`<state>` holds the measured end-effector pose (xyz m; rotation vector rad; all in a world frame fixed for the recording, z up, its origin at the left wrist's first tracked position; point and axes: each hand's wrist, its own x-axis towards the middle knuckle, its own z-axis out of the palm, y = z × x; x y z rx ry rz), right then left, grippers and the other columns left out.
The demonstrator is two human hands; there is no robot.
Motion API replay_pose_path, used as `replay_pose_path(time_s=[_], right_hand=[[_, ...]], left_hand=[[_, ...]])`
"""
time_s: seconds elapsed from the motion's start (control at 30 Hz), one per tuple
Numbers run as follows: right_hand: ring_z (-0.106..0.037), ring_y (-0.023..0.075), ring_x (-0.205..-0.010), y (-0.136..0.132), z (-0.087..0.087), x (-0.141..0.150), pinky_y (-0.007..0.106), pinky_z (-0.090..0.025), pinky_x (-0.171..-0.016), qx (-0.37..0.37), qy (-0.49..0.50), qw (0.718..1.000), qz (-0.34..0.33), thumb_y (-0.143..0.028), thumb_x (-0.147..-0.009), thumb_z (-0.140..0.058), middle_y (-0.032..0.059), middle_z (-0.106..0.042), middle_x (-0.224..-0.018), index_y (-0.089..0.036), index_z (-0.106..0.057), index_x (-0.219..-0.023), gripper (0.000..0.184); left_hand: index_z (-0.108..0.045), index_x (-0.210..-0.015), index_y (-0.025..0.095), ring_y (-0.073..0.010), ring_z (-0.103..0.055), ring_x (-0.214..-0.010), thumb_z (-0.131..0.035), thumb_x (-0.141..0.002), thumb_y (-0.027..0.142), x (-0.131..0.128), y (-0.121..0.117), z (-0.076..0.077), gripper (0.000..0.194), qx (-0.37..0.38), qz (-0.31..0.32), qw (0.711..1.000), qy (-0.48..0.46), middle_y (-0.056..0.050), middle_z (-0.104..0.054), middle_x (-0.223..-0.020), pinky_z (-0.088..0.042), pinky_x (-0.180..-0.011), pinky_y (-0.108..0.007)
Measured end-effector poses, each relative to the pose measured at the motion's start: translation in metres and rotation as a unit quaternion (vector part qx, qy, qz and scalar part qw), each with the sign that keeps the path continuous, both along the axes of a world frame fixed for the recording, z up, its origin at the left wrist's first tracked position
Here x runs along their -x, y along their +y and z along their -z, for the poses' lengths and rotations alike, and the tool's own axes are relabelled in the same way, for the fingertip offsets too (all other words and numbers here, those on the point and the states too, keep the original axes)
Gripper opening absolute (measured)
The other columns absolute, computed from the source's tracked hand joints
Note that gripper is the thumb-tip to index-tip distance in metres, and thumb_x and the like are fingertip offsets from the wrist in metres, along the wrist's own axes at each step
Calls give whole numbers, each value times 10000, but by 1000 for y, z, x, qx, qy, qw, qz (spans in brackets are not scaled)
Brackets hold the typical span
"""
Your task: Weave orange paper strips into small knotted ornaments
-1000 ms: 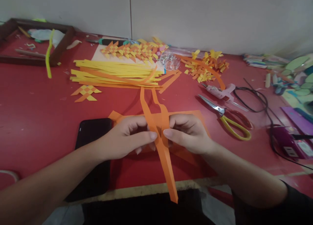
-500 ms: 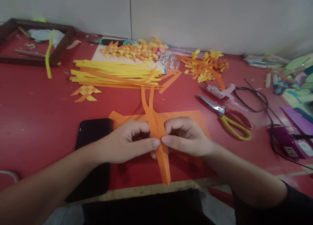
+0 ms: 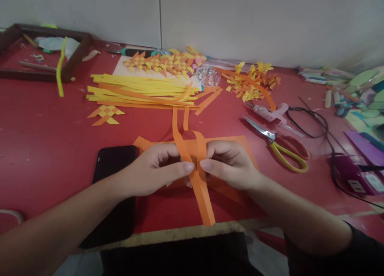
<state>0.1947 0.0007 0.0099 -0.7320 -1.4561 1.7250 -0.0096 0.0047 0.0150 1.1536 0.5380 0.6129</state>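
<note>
Between my hands, above the table's near edge, are orange paper strips (image 3: pixel 202 196), folded and lying lengthwise away from me. My left hand (image 3: pixel 160 168) pinches their left side between thumb and fingers. On the other side my right hand (image 3: pixel 229 164) pinches them, its thumb tip close to the left one. Two narrow ends of the strips reach up toward the far pile, with a gap between them. Under my hands lies a sheet of orange paper (image 3: pixel 237 146). A black phone (image 3: pixel 115 164) rests beneath my left wrist. My curled fingertips are partly hidden behind the paper.
Yellow and orange strips (image 3: pixel 141 90) are piled ahead, near a woven paper fish (image 3: pixel 106 115) and more woven pieces (image 3: pixel 165 62). Scissors (image 3: pixel 274 142), a pink glue gun (image 3: pixel 273 112) and its black cord lie right. Paper scraps (image 3: pixel 253 82) and a dark frame (image 3: pixel 76 54) sit farther back.
The two strip halves have spread apart between my hands, the right one now bowing outward. The folded lower end has swung slightly right. Both thumbs have moved up a little.
</note>
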Motion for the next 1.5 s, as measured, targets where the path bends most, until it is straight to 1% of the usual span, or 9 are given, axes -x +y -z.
replay_pose_path(time_s=[0.13, 0.23, 0.47, 0.57, 0.77, 1.0, 1.17, 1.33, 1.5], right_hand=[[-574, 95, -489, 0, -2, 1, 210, -467, -481, 3, -12, 1000, 20, -248, -880, -654, -5, -610, -579, -157, -565, -680, 238], [-549, 80, -480, 1, -4, 1, 192, -457, -471, 17, -16, 999, 29, -265, -875, -666, -13, -611, -576, -157, -574, -684, 237], [-577, 114, -551, -1, -3, -2, 253, -494, -544, 47, -13, 998, -46, -299, -876, -667, 2, -601, -621, -161, -558, -700, 249], [-576, 109, -548, -1, -1, -2, 248, -485, -540, 34, -8, 999, -34, -279, -882, -657, -1, -596, -629, -165, -548, -697, 243], [-561, 98, -501, -1, -2, -1, 218, -447, -477, 22, -29, 999, 15, -309, -873, -666, -8, -603, -597, -168, -551, -694, 254], [-558, 82, -477, 0, -4, 1, 196, -456, -470, 47, -17, 998, 23, -299, -870, -674, -17, -614, -580, -161, -581, -717, 226], [-534, 83, -466, 0, -3, 1, 194, -437, -446, 32, -38, 999, -9, -308, -866, -676, -21, -590, -551, -162, -552, -694, 257], [-532, 77, -455, -1, -1, 0, 189, -432, -442, 8, -36, 999, 16, -290, -878, -663, -20, -595, -547, -166, -547, -696, 249], [-546, 81, -446, 0, 0, 1, 191, -441, -437, 9, -29, 998, 54, -314, -848, -703, -18, -621, -549, -172, -552, -693, 259]], left_hand=[[-662, -861, 137, -56, -475, -541, -558, -947, 295, 1, 0, -1, 208, -20, 29, 999, 25, 4, -649, -722, -387, -504, -154], [-661, -845, 128, -73, -553, -646, -586, -927, 251, 1, 0, -2, 166, -57, 50, 996, 42, -18, -675, -774, -443, -593, -155], [-633, -797, 118, -42, -482, -513, -554, -945, 261, 2, 1, -2, 221, -73, 35, 994, 77, 4, -625, -691, -391, -466, -135], [-638, -799, 121, -43, -488, -521, -566, -939, 250, 1, 0, -1, 204, -73, 23, 995, 63, 6, -626, -689, -399, -472, -132], [-661, -856, 130, -48, -476, -509, -573, -940, 323, 2, -1, 1, 228, -17, -1, 998, 52, 4, -638, -690, -381, -458, -144], [-671, -825, 124, -67, -541, -608, -575, -932, 274, 1, 1, -5, 207, -39, 48, 994, 93, -12, -677, -730, -428, -556, -151], [-669, -812, 123, -76, -545, -579, -567, -926, 259, 0, 2, -3, 204, -52, 28, 994, 95, -15, -673, -699, -419, -518, -162], [-692, -788, 136, -72, -560, -573, -608, -911, 259, -1, 2, -2, 194, -30, 3, 998, 58, -12, -700, -700, -406, -510, -158], [-701, -709, 133, -62, -499, -479, -650, -883, 307, -2, 3, -6, 251, -18, -30, 997, 68, -4, -673, -612, -349, -442, -160]])
